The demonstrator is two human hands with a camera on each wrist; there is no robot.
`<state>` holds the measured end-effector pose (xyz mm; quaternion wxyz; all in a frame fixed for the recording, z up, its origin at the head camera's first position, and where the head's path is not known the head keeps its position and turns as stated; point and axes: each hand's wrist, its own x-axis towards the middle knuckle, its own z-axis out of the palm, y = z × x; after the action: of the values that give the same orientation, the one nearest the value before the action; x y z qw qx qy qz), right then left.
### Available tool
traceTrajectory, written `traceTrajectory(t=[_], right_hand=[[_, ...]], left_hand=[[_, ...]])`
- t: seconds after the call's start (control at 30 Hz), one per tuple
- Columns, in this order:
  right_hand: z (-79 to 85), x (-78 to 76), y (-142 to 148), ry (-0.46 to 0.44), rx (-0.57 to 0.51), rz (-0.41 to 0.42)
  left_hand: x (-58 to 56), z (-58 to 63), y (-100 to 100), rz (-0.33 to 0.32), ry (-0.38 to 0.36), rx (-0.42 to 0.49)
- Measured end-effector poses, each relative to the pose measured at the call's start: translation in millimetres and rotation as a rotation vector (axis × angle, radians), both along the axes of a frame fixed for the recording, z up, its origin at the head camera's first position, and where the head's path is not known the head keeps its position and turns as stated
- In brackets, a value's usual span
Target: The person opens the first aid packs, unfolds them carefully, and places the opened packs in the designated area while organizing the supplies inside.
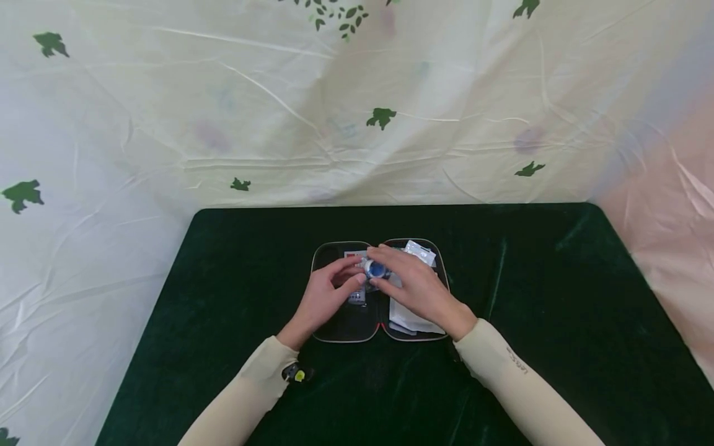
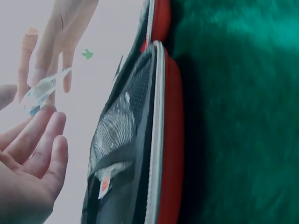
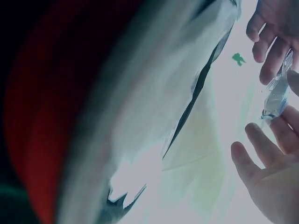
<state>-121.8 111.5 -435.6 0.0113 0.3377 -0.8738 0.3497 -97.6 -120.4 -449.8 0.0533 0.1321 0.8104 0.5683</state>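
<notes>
Both hands meet over an open zip case (image 1: pixel 346 325) and hold a small clear plastic packet (image 2: pixel 43 91) between them. Something round, blue and white, shows inside it in the head view. My left hand (image 1: pixel 325 297) pinches the packet from the left with thumb and fingertips. From the other side, my right hand (image 1: pixel 415 282) grips it with its thumb below and fingers above. In the right wrist view the crinkled wrapper (image 3: pixel 276 95) spans the gap between the two hands. The case has a red outer shell (image 2: pixel 173 140) and a dark lining.
White flat packets (image 1: pixel 413 319) fill the right half of the case, with a silvery sachet (image 1: pixel 421 252) at its far edge. Small printed packets (image 1: pixel 357 297) lie in the left half, by a mesh pocket (image 2: pixel 117 130). A dark green cloth (image 1: pixel 234 266) covers the table.
</notes>
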Motion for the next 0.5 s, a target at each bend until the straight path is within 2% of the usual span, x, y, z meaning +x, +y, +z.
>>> traceTrajectory(t=[0.13,0.27,0.5], right_hand=[[0.0,2.4,-6.3,-0.013,-0.001,-0.004],[1.2,4.1,-11.6,0.02,0.018,-0.01],[0.8,5.0,-17.1,0.054,0.025,0.015]], left_hand=[[-0.9,-1.5,1.5,0.035,-0.064,0.062],[-1.6,-1.9,0.0,0.085,-0.114,0.102],[0.6,-3.2,-5.8,0.131,-0.158,0.115]])
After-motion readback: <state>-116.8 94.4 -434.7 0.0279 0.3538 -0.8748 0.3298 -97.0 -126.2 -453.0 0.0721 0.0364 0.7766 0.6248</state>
